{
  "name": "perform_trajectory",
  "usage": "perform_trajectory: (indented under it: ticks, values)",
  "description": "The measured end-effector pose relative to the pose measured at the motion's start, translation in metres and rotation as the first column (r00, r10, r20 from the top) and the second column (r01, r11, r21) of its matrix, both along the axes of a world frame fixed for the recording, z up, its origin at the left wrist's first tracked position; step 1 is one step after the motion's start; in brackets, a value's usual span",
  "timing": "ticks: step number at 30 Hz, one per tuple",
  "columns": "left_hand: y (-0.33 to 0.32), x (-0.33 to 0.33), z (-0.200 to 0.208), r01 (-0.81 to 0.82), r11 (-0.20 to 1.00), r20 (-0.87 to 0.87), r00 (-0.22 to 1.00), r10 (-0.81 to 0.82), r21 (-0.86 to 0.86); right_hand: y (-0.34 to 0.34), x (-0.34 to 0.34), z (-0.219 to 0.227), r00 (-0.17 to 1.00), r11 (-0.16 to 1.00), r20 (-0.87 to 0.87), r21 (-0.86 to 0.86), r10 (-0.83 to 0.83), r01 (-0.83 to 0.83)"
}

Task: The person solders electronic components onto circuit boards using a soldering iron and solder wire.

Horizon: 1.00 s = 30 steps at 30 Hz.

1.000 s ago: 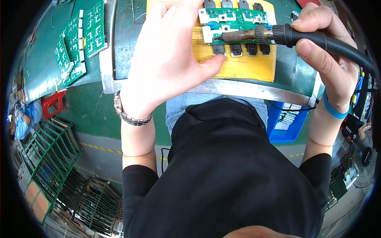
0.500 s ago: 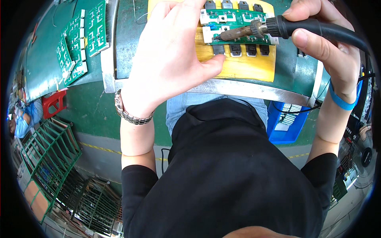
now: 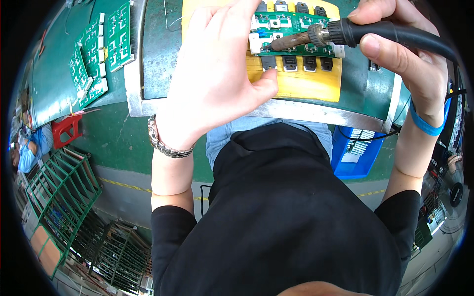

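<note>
A green circuit board lies on a yellow block, with black flat transistors sticking out along its near and far edges. My right hand grips a soldering iron by its black handle. The iron points left, its tip at the board's near left corner beside a white connector. My left hand straddles the board's left end, its thumb against the leftmost near transistor and its fingers at the far side. Those fingertips are partly hidden beyond the picture's upper edge.
More green circuit boards lie on the green work surface to the left. The bench's metal edge runs in front of me. Below it at right stands a blue bin holding parts. Wire racks and a red stool are at left.
My left hand has shifted slightly right, covering more of the board's far left corner. The yellow block and transistors appear slightly further left. The soldering iron stays at the same corner.
</note>
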State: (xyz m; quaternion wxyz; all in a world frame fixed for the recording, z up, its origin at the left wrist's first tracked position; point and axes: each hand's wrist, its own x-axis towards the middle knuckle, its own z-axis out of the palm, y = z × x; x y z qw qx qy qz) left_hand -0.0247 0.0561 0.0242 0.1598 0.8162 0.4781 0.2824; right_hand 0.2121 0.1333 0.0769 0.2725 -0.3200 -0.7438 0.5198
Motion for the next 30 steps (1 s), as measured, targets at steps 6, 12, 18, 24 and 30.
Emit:
perform_trajectory:
  ticks: [6,12,18,24,30]
  values:
    - [0.001,0.0,0.001,0.006,1.0,-0.009,1.0,-0.006,-0.008,-0.012,-0.009,0.004,0.998,0.993,0.018,0.102,-0.066,0.064]
    - [-0.002,0.008,0.002,0.016,1.0,-0.015,1.0,-0.017,-0.019,-0.013,-0.008,0.004,0.999,0.993,0.002,0.104,-0.05,0.05]
    - [-0.002,0.005,0.003,0.03,0.999,-0.021,0.999,-0.03,-0.028,-0.008,-0.006,-0.004,0.999,0.994,-0.042,0.108,-0.031,0.035]
    - [-0.005,-0.001,0.005,0.04,0.998,-0.029,0.999,-0.041,-0.038,-0.009,-0.006,-0.001,0.998,1.0,-0.065,0.017,-0.02,0.021]
    - [-0.003,-0.007,0.004,0.047,0.998,-0.037,0.998,-0.049,-0.046,-0.007,-0.003,-0.001,0.998,0.997,-0.054,-0.062,-0.044,0.041]
